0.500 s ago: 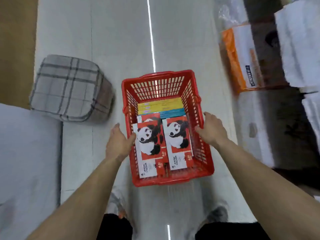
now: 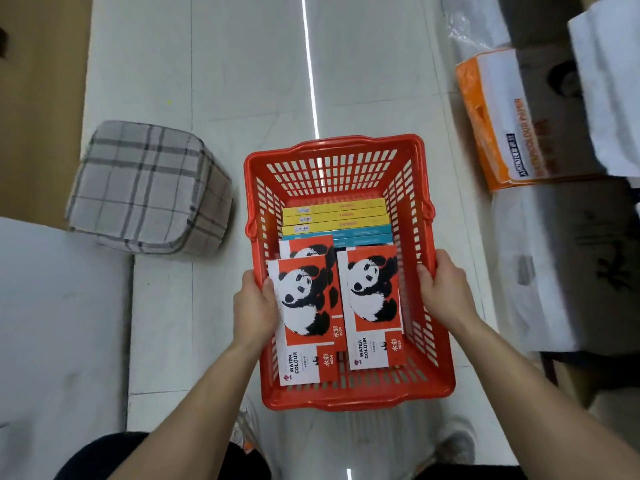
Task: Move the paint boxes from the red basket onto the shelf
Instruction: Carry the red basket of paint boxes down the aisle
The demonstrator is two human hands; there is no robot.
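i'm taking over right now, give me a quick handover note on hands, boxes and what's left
Left hand: gripping the left rim of the red basket, thumb against the left panda box.
Right hand: gripping the right rim.
Boxes: all in the basket. Panda watercolour boxes at the near end, the right panda box beside the left one, a third partly under the left. Yellow boxes and blue boxes stacked at the far end.
Done: no box is out yet; no shelf in view.
Left: move every box onto the shelf.
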